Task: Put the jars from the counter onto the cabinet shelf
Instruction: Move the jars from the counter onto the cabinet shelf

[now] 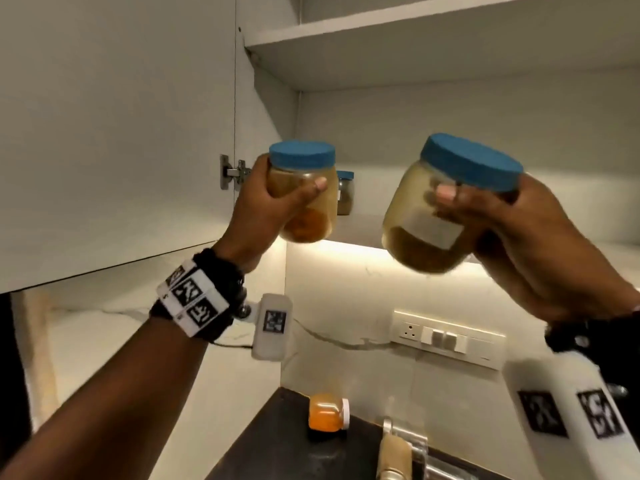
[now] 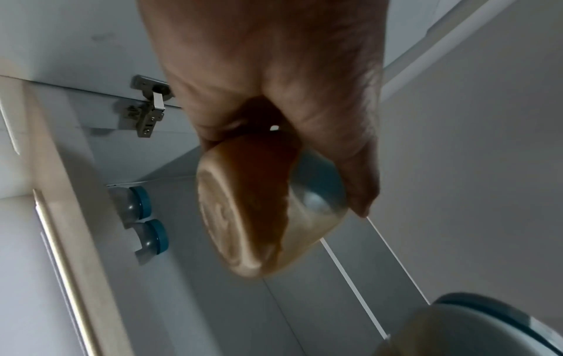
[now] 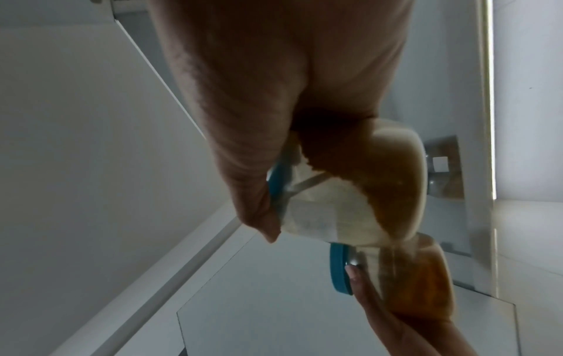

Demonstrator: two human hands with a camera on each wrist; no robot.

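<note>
My left hand [image 1: 266, 199] grips a blue-lidded jar of orange-brown stuff [image 1: 306, 202], held upright in front of the open cabinet. My right hand [image 1: 512, 220] grips a larger blue-lidded jar [image 1: 446, 206] with a white label, tilted to the left. Both jars hang at about the height of the lower cabinet shelf [image 1: 363, 226]. The left wrist view shows the left jar [image 2: 262, 212] from below and two blue-lidded jars [image 2: 140, 219] standing on the shelf. In the right wrist view the right jar [image 3: 350, 192] sits in my fingers, with the left jar [image 3: 405, 277] beyond it.
One small jar [image 1: 344, 192] shows on the shelf behind the left jar. A jar of orange powder [image 1: 327, 415] lies on its side on the dark counter [image 1: 277, 445]. The cabinet door [image 1: 114, 133] stands open at left on its hinge [image 1: 233, 173]. An upper shelf [image 1: 415, 32] spans above.
</note>
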